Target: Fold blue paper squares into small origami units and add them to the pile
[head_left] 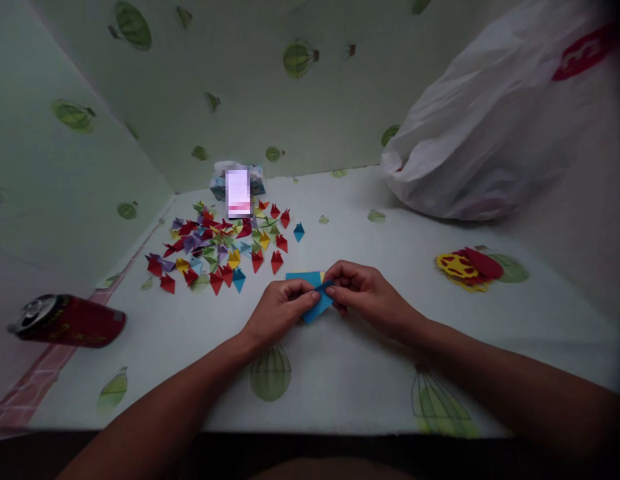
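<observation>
Both hands meet over a partly folded piece of blue origami paper [317,309] near the middle of the table. My left hand [280,305] pinches its left side between thumb and fingers. On the upper right, my right hand [363,293] has its thumb and fingertips closed on a folded part of the same paper. Just behind the hands lies a flat stack of paper squares [300,275], blue on top with a yellow edge showing. The fingers hide part of the fold and of the stack.
A spread of small folded paper pieces [215,247] in several colours covers the back left. Behind it a lit phone [239,193] leans on a tissue box [219,185]. A red can [75,321] stands left, a white plastic bag [455,140] back right, red and yellow cutouts [457,267] right.
</observation>
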